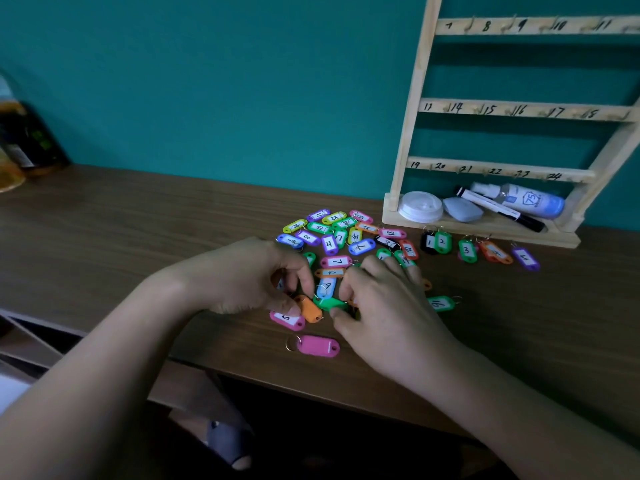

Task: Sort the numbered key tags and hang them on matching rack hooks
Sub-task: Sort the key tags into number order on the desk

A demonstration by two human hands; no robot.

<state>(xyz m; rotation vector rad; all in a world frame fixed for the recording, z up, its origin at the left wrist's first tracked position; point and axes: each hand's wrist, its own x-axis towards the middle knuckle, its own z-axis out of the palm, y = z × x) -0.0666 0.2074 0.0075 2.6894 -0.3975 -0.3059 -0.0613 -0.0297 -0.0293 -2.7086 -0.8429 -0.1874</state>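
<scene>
Tags point(341, 237) on table point(138, 216), left of rack point(485, 133)

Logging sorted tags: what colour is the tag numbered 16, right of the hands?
Green, with a white label; the tag numbered 16 shows clearly in the head view.

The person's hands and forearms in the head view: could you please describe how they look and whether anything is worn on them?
Both the left hand and the right hand are bare, with no gloves. No rings, watch or bracelet show on the fingers or wrists. Both forearms are uncovered as far as the frame shows, with no sleeve cuff in view. The fingernails that show look short and unpainted.
</scene>
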